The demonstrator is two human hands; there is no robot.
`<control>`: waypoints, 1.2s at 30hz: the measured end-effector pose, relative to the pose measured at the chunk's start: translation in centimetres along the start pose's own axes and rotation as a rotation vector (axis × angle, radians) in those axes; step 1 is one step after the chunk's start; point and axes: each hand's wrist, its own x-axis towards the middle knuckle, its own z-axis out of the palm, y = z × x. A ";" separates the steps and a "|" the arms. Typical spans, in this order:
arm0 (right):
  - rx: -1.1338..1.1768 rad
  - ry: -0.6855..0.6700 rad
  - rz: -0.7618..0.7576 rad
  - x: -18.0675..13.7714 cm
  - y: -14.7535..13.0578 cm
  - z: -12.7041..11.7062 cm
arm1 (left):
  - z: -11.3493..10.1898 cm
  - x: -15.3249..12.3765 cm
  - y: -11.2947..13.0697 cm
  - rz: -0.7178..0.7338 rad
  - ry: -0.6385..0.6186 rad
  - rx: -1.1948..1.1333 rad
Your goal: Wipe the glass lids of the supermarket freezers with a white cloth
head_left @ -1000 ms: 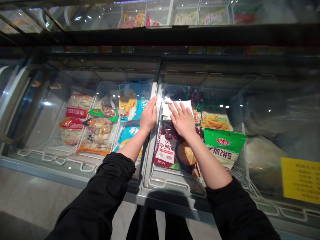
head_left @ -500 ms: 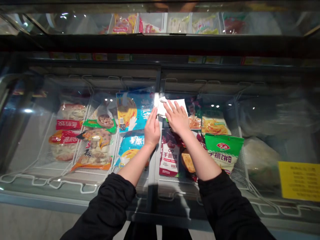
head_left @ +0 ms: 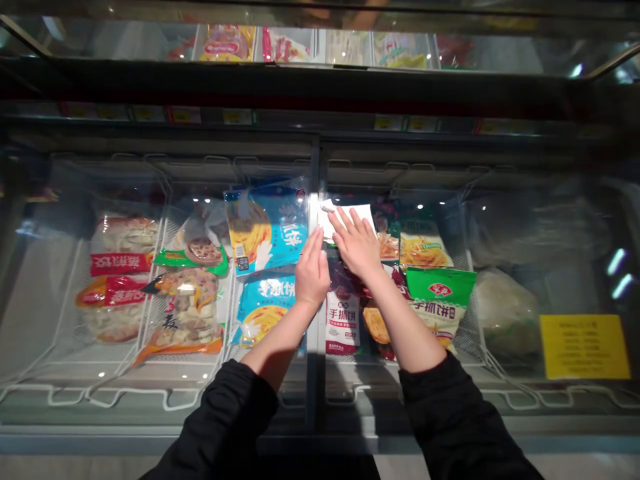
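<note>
Freezer glass (head_left: 430,200): right hand (head_left: 357,243) flat on white cloth (head_left: 345,217)

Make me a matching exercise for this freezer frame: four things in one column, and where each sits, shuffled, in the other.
Things:
1. white folded cloth
2. left hand
3. green printed food bag
4. yellow rectangular notice

Places:
A. on the glass at far right
B. under the right hand, flat on the glass lid
C. on the grey frame strip between the two lids
D. in the wire basket right of the right forearm

Pairs: 1-B, 2-C, 3-D, 4-A
</note>
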 end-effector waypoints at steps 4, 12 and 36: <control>0.012 -0.005 0.057 3.7 2.9 -0.9 | -0.1 0.1 0.1 0.012 -0.014 0.021; 0.023 0.077 0.127 -3.4 -0.7 1.4 | 0.1 0.2 0.2 0.005 -0.027 0.057; 0.021 0.046 0.011 -2.5 2.8 1.1 | 0.5 0.7 -1.7 0.067 -0.060 0.055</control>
